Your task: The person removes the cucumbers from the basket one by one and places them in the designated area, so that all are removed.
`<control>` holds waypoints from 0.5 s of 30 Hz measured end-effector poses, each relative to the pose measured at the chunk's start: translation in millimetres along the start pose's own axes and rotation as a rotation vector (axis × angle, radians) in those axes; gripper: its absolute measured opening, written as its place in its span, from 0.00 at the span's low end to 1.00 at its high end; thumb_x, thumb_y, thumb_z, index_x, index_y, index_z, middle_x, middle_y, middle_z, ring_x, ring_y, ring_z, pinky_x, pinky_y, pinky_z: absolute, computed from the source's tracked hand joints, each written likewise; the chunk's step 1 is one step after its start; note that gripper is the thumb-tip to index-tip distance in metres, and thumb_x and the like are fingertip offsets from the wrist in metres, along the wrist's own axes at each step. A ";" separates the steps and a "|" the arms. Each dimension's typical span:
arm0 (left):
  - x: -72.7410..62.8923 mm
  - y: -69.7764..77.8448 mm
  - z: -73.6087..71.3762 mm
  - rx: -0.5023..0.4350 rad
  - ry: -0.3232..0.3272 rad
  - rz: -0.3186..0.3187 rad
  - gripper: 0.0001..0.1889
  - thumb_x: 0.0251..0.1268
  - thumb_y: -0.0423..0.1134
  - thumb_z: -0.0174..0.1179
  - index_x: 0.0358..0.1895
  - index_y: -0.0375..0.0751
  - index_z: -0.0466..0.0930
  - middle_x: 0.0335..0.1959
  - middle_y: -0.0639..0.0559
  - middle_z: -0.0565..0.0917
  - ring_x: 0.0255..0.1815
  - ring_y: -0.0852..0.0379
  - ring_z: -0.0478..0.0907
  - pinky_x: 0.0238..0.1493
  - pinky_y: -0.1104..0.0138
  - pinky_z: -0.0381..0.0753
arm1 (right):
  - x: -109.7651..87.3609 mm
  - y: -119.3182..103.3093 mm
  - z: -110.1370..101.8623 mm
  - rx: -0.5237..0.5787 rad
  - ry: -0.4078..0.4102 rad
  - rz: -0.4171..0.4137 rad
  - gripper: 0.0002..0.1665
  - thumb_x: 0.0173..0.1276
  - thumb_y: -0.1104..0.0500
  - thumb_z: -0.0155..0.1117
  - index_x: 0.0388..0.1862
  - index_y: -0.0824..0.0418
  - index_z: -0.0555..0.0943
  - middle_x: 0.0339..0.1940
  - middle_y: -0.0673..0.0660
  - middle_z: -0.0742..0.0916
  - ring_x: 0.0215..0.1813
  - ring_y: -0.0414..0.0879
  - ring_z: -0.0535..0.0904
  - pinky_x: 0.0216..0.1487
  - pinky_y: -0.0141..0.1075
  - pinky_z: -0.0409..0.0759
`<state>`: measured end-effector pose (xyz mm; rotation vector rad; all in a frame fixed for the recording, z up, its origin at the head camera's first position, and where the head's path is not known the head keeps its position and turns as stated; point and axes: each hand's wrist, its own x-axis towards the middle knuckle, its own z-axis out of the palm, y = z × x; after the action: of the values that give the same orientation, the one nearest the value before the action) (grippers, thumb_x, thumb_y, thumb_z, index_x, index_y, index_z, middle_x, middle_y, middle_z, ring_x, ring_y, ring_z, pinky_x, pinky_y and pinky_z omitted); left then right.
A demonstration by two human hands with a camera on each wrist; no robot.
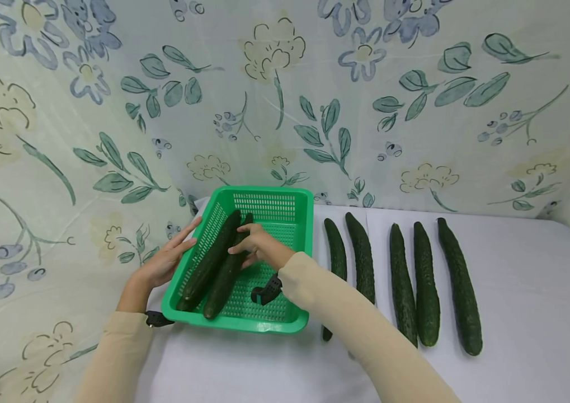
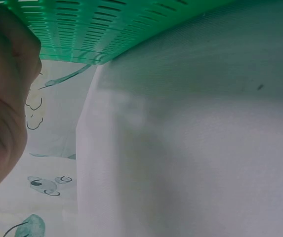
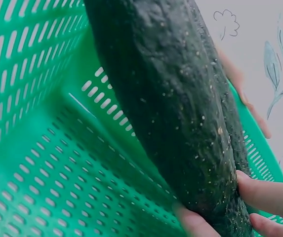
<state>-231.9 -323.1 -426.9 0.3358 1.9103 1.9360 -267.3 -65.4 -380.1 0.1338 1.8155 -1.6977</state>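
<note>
A green plastic basket [image 1: 310, 240] stands on the left part of the table, with dark green cucumbers lying lengthwise along its left side. My right hand [image 1: 259, 245] reaches inside and grips the right-hand cucumber [image 1: 223, 285]. In the right wrist view, thumb and fingers lie on opposite sides of this cucumber [image 3: 161, 98]. Beside it, against the left wall, lies another cucumber [image 1: 211, 257]. Outside the basket, my left hand [image 1: 166, 262] rests on the left rim with its fingers extended. Only part of the left hand [image 2: 3, 98] shows in the left wrist view, next to the perforated wall.
Right of the basket, several cucumbers lie roughly parallel on the white tablecloth [image 1: 521, 291], the farthest right cucumber [image 1: 461, 285] standing a little apart. My right forearm partly covers the nearer ones. A flower-patterned cloth [image 1: 285, 101] hangs behind and to the left.
</note>
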 end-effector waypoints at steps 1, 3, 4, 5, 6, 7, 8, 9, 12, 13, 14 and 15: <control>0.1 0.2 0.1 0.002 0.001 0.001 0.30 0.85 0.44 0.36 0.81 0.69 0.37 0.80 0.39 0.45 0.62 0.57 0.76 0.53 0.60 0.81 | -0.9 -1.1 -0.9 0.002 -0.002 -0.003 0.39 0.62 0.74 0.70 0.72 0.61 0.71 0.71 0.73 0.66 0.59 0.75 0.75 0.49 0.57 0.81; 0.3 0.5 0.2 0.006 0.004 0.003 0.30 0.85 0.44 0.36 0.81 0.68 0.37 0.80 0.39 0.44 0.62 0.58 0.75 0.53 0.60 0.81 | -2.5 -3.0 -2.8 -0.005 -0.005 -0.008 0.39 0.63 0.74 0.70 0.72 0.60 0.71 0.71 0.72 0.65 0.59 0.75 0.75 0.49 0.57 0.81; 0.5 0.6 0.3 0.008 0.005 0.003 0.30 0.85 0.44 0.36 0.81 0.68 0.37 0.80 0.39 0.44 0.62 0.58 0.75 0.53 0.60 0.81 | -3.1 -3.9 -3.7 -0.008 -0.006 -0.010 0.39 0.63 0.73 0.70 0.72 0.60 0.71 0.71 0.72 0.65 0.60 0.74 0.74 0.49 0.57 0.81; 0.6 0.7 0.4 0.009 0.006 0.001 0.30 0.85 0.44 0.36 0.81 0.68 0.37 0.80 0.39 0.44 0.62 0.58 0.75 0.53 0.60 0.81 | -3.9 -4.7 -4.6 -0.013 -0.007 -0.010 0.39 0.63 0.73 0.70 0.73 0.60 0.70 0.71 0.72 0.65 0.60 0.74 0.74 0.49 0.56 0.81; 0.6 0.8 0.6 0.010 0.006 0.000 0.30 0.85 0.44 0.36 0.81 0.68 0.37 0.80 0.39 0.44 0.62 0.58 0.75 0.53 0.60 0.80 | -4.7 -5.4 -5.5 -0.017 -0.008 -0.008 0.39 0.63 0.73 0.70 0.73 0.59 0.70 0.72 0.72 0.65 0.60 0.74 0.74 0.48 0.56 0.81; 0.6 0.8 0.8 0.011 0.006 0.000 0.30 0.85 0.44 0.36 0.81 0.68 0.37 0.80 0.39 0.43 0.62 0.59 0.75 0.53 0.60 0.80 | -5.4 -6.0 -6.5 -0.021 -0.008 -0.006 0.40 0.63 0.73 0.70 0.73 0.59 0.70 0.72 0.72 0.65 0.61 0.74 0.74 0.48 0.56 0.82; 0.6 0.9 1.0 0.009 0.006 -0.001 0.30 0.85 0.44 0.36 0.81 0.68 0.37 0.80 0.39 0.43 0.62 0.59 0.75 0.53 0.60 0.80 | -6.5 -6.6 -7.4 -0.028 -0.009 -0.005 0.40 0.63 0.72 0.70 0.73 0.59 0.70 0.72 0.72 0.65 0.61 0.73 0.74 0.47 0.55 0.82; 0.5 0.9 1.2 0.006 0.005 -0.001 0.30 0.85 0.44 0.36 0.81 0.68 0.37 0.80 0.39 0.43 0.62 0.59 0.75 0.53 0.61 0.80 | -7.4 -7.0 -8.3 -0.032 -0.008 -0.005 0.40 0.63 0.72 0.70 0.74 0.59 0.69 0.73 0.71 0.64 0.61 0.73 0.74 0.47 0.55 0.83; 0.3 1.0 1.6 -0.008 0.002 0.000 0.30 0.85 0.44 0.36 0.81 0.68 0.37 0.80 0.39 0.44 0.62 0.59 0.75 0.52 0.61 0.81 | -9.2 -7.3 -11.6 -0.036 -0.018 -0.010 0.41 0.64 0.73 0.70 0.75 0.59 0.68 0.75 0.70 0.62 0.61 0.73 0.74 0.46 0.54 0.83; 0.3 1.0 1.6 -0.011 0.000 0.002 0.30 0.85 0.44 0.36 0.81 0.67 0.37 0.80 0.39 0.45 0.61 0.59 0.75 0.52 0.62 0.81 | -9.6 -7.4 -12.9 -0.038 -0.023 -0.011 0.42 0.64 0.73 0.69 0.75 0.59 0.67 0.75 0.70 0.61 0.62 0.73 0.73 0.46 0.54 0.83; 0.3 1.1 1.6 -0.012 -0.002 0.004 0.30 0.85 0.44 0.36 0.82 0.67 0.37 0.80 0.39 0.45 0.61 0.58 0.75 0.52 0.62 0.81 | -10.2 -7.6 -14.3 -0.037 -0.028 -0.013 0.42 0.64 0.73 0.69 0.76 0.59 0.67 0.76 0.69 0.59 0.62 0.73 0.73 0.47 0.54 0.83; 0.3 1.0 1.5 -0.011 -0.005 0.007 0.30 0.85 0.44 0.36 0.82 0.67 0.37 0.79 0.39 0.45 0.61 0.58 0.75 0.52 0.62 0.81 | -11.0 -7.7 -15.6 -0.033 -0.032 -0.016 0.42 0.64 0.73 0.69 0.76 0.59 0.67 0.77 0.68 0.58 0.63 0.74 0.72 0.47 0.54 0.83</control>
<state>-231.6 -321.5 -425.8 0.3435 1.8970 1.9480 -268.2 -48.5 -368.4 0.0781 1.8243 -1.6709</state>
